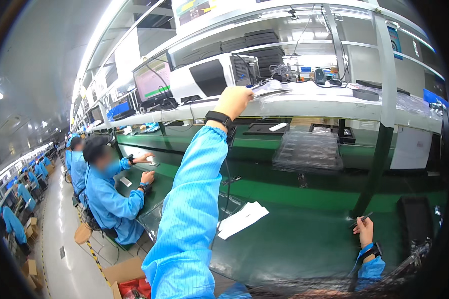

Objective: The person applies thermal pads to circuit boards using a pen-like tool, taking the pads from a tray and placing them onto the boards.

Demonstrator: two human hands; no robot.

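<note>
My left hand [234, 102] is raised to the front edge of the upper shelf [304, 105], its fingers closed at the near end of a thin, flat, greyish sheet [274, 91]. Clear plastic lies around that sheet. Down at the right, my right hand [364, 230] is above the green bench [294, 244], pinching a slim, dark, pen-like tool [366, 216]. White paper strips [243, 219] lie on the bench between my two arms.
On the shelf stand a monitor [153, 79] and a white computer case [197, 77]. A stack of clear plastic trays [308, 152] sits beneath. A shelf post [374, 169] rises beside my right hand. A co-worker in blue [110, 192] sits at the left.
</note>
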